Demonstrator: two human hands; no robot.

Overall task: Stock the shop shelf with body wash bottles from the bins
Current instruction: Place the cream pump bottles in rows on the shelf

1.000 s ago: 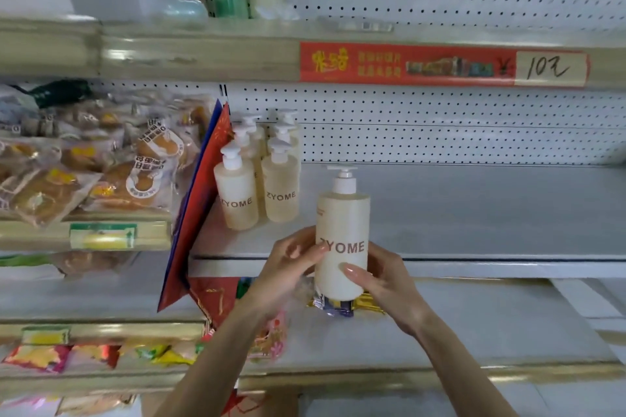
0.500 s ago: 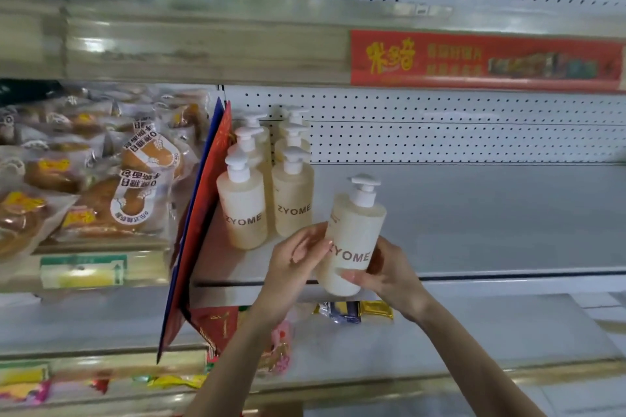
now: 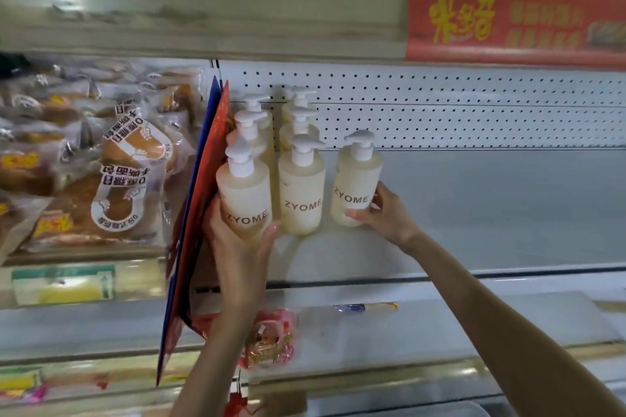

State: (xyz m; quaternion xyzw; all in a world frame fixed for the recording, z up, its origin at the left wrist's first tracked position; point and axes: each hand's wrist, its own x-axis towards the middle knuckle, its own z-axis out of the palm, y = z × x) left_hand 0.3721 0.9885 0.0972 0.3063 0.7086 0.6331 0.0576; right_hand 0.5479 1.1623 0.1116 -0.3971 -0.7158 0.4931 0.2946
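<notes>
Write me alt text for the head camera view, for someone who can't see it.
Two hands set ZYOME pump bottles on a grey shelf: the left hand grips the front-left bottle, the right hand holds the rightmost bottle. More bottles stand behind them; bagged bread lies to the left.

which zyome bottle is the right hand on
The rightmost front bottle, gripped by the right hand; it alone has no bottles behind it.
</notes>
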